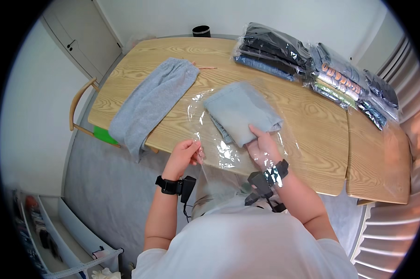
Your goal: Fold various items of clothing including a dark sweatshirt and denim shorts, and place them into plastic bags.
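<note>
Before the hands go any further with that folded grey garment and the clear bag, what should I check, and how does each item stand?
1. Folded grey garment inside the clear plastic bag: ok, mostly in.
2. Right hand inside the bag, on the garment: ok.
3. Left hand pinching the bag's open edge: ok.
4. Garment still neatly folded: ok.
5. Bag lying fully on the wooden table: not ok, mouth overhangs the near edge.
6. Sealing strip on the bag: cannot tell.
</note>
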The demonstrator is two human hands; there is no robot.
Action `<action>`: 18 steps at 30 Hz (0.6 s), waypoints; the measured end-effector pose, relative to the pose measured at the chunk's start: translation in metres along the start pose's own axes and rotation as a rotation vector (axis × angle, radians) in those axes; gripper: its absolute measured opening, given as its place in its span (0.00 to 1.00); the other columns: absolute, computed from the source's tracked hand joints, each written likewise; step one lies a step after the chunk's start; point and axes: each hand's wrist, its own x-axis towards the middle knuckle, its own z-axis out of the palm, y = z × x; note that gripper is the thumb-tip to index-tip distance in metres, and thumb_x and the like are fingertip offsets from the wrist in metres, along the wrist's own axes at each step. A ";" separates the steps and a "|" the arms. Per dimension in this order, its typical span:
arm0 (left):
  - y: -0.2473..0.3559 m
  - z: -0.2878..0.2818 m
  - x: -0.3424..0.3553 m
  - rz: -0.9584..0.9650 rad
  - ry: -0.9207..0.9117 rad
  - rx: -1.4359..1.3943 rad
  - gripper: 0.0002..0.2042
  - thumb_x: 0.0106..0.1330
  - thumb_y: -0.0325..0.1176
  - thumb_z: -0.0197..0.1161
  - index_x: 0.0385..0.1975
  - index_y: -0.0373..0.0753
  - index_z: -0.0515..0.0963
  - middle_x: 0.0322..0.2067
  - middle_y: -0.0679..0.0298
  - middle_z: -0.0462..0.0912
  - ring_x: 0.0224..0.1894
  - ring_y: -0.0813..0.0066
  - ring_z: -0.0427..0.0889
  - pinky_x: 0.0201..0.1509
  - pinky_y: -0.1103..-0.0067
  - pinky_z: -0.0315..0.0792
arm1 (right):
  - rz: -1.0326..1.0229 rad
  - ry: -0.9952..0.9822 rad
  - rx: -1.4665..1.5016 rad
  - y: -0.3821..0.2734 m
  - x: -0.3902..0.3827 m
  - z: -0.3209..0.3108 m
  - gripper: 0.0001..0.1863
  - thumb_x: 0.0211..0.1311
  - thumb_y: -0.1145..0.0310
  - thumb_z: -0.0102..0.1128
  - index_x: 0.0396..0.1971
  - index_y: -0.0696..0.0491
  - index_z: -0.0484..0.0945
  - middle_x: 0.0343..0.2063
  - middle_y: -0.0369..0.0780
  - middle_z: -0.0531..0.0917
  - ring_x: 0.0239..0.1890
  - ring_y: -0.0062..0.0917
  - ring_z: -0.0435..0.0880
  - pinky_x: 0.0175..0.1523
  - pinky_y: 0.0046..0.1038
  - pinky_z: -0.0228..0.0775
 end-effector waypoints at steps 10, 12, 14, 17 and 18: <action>-0.002 -0.002 0.001 -0.010 0.018 -0.041 0.14 0.68 0.43 0.51 0.25 0.40 0.73 0.22 0.68 0.78 0.21 0.83 0.77 0.23 0.87 0.65 | 0.226 0.009 -0.103 0.010 0.006 0.002 0.17 0.63 0.80 0.46 0.53 0.61 0.62 0.50 0.46 0.71 0.52 0.34 0.74 0.61 0.34 0.66; -0.003 -0.001 0.000 0.003 0.025 -0.025 0.14 0.68 0.43 0.51 0.26 0.40 0.73 0.22 0.68 0.78 0.21 0.83 0.77 0.23 0.87 0.65 | 0.263 -0.044 -0.146 0.010 0.015 -0.004 0.17 0.63 0.79 0.48 0.52 0.60 0.63 0.49 0.45 0.73 0.51 0.32 0.74 0.60 0.33 0.67; -0.003 -0.002 0.000 -0.003 0.024 -0.036 0.14 0.68 0.43 0.51 0.26 0.40 0.73 0.22 0.68 0.78 0.21 0.83 0.76 0.23 0.87 0.65 | 0.275 -0.029 -0.193 0.009 0.017 -0.006 0.16 0.63 0.78 0.49 0.51 0.59 0.64 0.48 0.43 0.73 0.49 0.30 0.75 0.58 0.31 0.68; -0.006 -0.004 0.000 -0.015 0.035 -0.055 0.13 0.68 0.43 0.51 0.27 0.41 0.73 0.22 0.69 0.78 0.21 0.83 0.76 0.23 0.87 0.65 | 0.290 -0.048 -0.154 0.007 0.011 -0.001 0.16 0.62 0.77 0.50 0.50 0.60 0.64 0.47 0.44 0.72 0.49 0.31 0.73 0.58 0.30 0.65; -0.007 -0.004 0.000 -0.020 0.048 -0.062 0.13 0.68 0.44 0.50 0.27 0.42 0.72 0.21 0.69 0.78 0.20 0.83 0.76 0.22 0.87 0.65 | 0.295 -0.044 -0.178 0.004 0.007 0.002 0.16 0.62 0.76 0.51 0.50 0.59 0.65 0.47 0.43 0.73 0.49 0.29 0.75 0.57 0.29 0.68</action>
